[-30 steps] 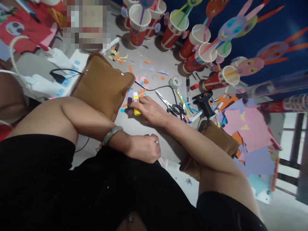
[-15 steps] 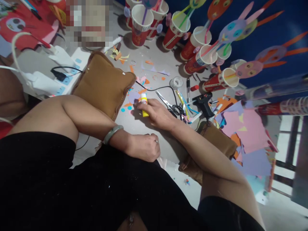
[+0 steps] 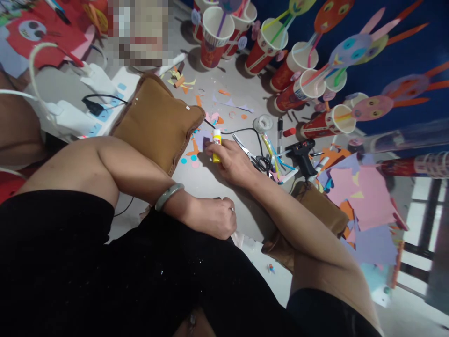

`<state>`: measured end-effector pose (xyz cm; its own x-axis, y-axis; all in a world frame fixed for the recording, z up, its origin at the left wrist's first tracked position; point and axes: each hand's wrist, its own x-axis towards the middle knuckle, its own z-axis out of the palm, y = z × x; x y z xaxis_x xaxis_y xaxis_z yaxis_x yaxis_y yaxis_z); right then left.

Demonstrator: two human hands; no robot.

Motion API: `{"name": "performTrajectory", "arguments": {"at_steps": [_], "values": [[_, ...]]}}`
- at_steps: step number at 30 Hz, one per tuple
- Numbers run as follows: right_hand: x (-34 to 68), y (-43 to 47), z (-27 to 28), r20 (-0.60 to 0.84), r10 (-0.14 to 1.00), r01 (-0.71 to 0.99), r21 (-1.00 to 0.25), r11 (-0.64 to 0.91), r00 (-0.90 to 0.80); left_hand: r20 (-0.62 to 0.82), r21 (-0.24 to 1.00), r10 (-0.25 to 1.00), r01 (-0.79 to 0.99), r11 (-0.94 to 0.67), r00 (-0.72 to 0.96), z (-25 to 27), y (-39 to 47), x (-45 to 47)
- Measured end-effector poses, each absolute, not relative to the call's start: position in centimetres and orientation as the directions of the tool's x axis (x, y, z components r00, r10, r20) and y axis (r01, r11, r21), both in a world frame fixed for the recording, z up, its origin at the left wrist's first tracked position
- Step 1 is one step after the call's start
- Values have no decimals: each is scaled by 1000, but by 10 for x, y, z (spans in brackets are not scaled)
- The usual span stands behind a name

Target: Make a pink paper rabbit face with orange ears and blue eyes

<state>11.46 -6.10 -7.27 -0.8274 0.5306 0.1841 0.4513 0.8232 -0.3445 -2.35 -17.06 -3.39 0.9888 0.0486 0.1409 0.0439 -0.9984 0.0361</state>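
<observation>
My right hand (image 3: 233, 161) has its thumb and fingers wrapped around a yellow glue stick (image 3: 217, 147) with a white cap, held nearly upright over the table. Close to the table's near edge, my left hand (image 3: 213, 217) is curled into a fist, a ring on one finger and a bracelet (image 3: 169, 195) at the wrist. Whatever it may hold is hidden. Just beyond my right hand lie scissors (image 3: 257, 159) with black handles. Small cut-paper pieces (image 3: 191, 159) are scattered to the left of the glue stick.
Brown cushions (image 3: 157, 121) lie beside both forearms. A power strip (image 3: 105, 114) with plugs is at the left. Several red paper cups (image 3: 212, 44) with paper figures on straws line the back. A black glue gun (image 3: 303, 157), a tape roll (image 3: 263, 123) and pink paper (image 3: 372, 199) sit to the right.
The whole view has shifted slightly, so most things appear further right. The glue stick has come up a little in my right hand. My left hand stays closed.
</observation>
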Motion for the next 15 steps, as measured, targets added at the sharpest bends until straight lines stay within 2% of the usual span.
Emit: {"name": "performTrajectory", "arguments": {"at_steps": [8, 12, 15], "values": [[118, -62, -66, 192, 549, 445, -402, 800, -814, 88, -26, 43, 46, -999, 995, -32, -170, -24], [143, -70, -57, 270, 619, 502, -395, 770, -738, 142, -149, 151, 172, -974, 978, -31, -173, -26], [167, -82, -53, 346, 624, 506, -375, 776, -700, 177, -211, 228, 264, -941, 957, -29, -173, -28]]}}
